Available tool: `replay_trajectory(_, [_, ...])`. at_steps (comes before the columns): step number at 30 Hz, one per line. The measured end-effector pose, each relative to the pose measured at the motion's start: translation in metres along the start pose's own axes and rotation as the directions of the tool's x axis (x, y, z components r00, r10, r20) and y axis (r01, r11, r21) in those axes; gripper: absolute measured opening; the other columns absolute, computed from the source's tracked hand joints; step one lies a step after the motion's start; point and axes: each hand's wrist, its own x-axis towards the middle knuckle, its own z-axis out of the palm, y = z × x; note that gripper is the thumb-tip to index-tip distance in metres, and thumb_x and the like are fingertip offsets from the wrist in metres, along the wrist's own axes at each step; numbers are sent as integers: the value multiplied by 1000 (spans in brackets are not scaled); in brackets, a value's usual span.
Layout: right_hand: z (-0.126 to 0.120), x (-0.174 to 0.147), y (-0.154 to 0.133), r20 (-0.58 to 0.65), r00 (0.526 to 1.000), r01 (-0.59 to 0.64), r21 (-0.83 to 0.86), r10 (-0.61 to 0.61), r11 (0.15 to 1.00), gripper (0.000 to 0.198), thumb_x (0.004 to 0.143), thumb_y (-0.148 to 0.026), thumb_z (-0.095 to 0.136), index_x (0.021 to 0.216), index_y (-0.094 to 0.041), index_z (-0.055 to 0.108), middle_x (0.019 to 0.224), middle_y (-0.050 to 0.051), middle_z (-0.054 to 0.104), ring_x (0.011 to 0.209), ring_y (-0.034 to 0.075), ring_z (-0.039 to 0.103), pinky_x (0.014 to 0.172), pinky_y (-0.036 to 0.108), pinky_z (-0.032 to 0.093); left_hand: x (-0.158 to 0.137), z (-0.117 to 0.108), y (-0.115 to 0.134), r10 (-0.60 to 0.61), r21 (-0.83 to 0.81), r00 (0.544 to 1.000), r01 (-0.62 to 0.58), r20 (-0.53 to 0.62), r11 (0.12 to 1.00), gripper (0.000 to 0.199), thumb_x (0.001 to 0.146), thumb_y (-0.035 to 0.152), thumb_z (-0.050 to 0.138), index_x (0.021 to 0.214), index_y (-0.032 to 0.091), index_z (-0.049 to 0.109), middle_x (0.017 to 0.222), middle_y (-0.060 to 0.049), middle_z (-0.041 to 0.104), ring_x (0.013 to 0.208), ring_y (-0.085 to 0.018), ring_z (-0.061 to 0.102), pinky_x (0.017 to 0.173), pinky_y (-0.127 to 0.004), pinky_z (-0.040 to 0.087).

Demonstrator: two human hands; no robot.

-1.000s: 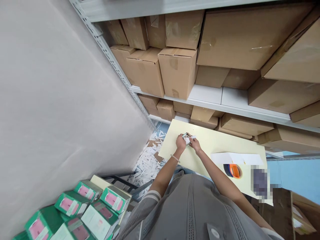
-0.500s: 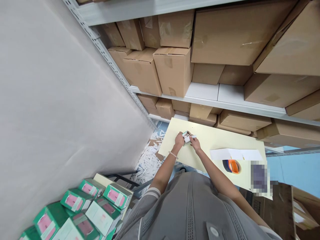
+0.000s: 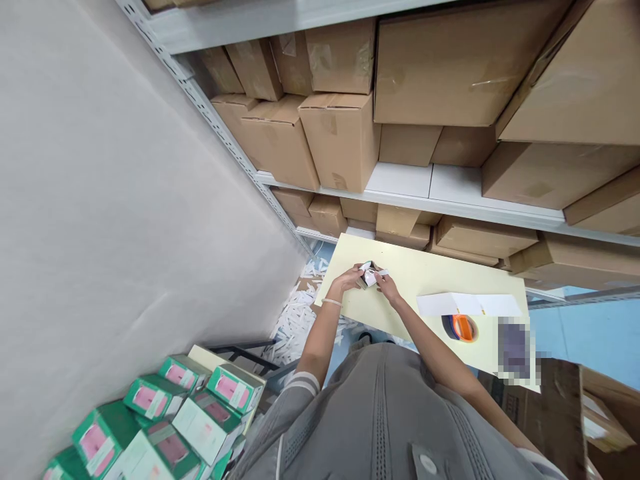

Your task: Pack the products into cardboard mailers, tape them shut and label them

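Small open box point(image 3: 369, 277), at L end of bench point(image 3: 415, 267), is gripped btwn L hand point(image 3: 349, 278) & R hand point(image 3: 387, 285), presumably so its mouth is steadied facing the wearer; bench contact unclear.

And there's your small box point(image 3: 370, 275), mouth open and facing up, a white flap point(image 3: 383, 272) jutting out, tilted between your left hand point(image 3: 349, 277) and right hand point(image 3: 387, 287), above the cream tabletop point(image 3: 415, 270).
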Motion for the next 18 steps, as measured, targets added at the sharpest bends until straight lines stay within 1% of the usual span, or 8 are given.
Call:
replay_trajectory(3, [1,0,-1,15,1000,18,-20,-17,1000,58,88,-51,47,136,-20,54,120,10,68,99,23,66,77,35,56,2,-1,-3,26,-156,997,-14,75,988,61,85,39,64,140,23,44,116,-11,64,94,-21,63,77,-34,53])
replay_trajectory(6, [3,0,-2,24,999,35,-43,-34,998,57,89,-52,46,136,-21,55,127,11,65,111,26,62,83,38,56,1,-2,-1,48,-377,988,11,147,926,65,79,35,73,138,23,49,115,-12,65,91,-22,64,75,-33,52])
replay_trajectory(9, [8,0,-3,33,999,45,-62,-43,997,57,89,-53,45,136,-21,54,131,11,63,118,27,58,88,39,55,-5,-4,2,38,-458,985,43,166,888,65,78,31,75,138,22,51,118,-13,65,91,-22,65,77,-34,52])
replay_trajectory(10, [9,0,-3,36,998,46,-68,-44,997,57,90,-53,45,136,-21,53,131,10,63,118,27,58,89,40,54,-9,-4,4,38,-464,985,43,165,885,66,80,32,74,140,24,49,122,-14,64,94,-22,65,79,-35,52])
replay_trajectory(12, [12,1,-3,39,999,41,-75,-38,996,57,90,-53,44,138,-22,52,132,10,62,120,27,57,91,41,54,-17,-6,9,54,-473,988,22,146,881,67,85,42,68,146,30,42,133,-13,58,103,-24,64,82,-39,53])
replay_trajectory(15, [12,4,-4,40,999,23,-72,-20,997,57,91,-52,42,140,-23,48,134,9,60,121,26,56,93,42,53,-27,-11,25,123,-451,984,-52,129,891,64,94,63,42,151,37,29,146,-13,48,124,-28,55,90,-49,52])
replay_trajectory(17, [11,6,-4,43,999,11,-62,-8,998,57,92,-53,41,141,-23,47,134,10,60,120,26,57,94,42,53,-29,-12,37,167,-326,976,-114,139,939,67,95,68,26,152,34,29,151,-13,43,135,-28,46,100,-52,47])
replay_trajectory(18, [11,6,-5,48,999,5,-55,-2,998,58,92,-54,40,140,-24,47,134,10,60,119,26,57,93,42,53,-29,-10,42,176,-202,975,-148,132,968,67,96,67,24,152,31,32,154,-13,41,139,-27,42,106,-51,42])
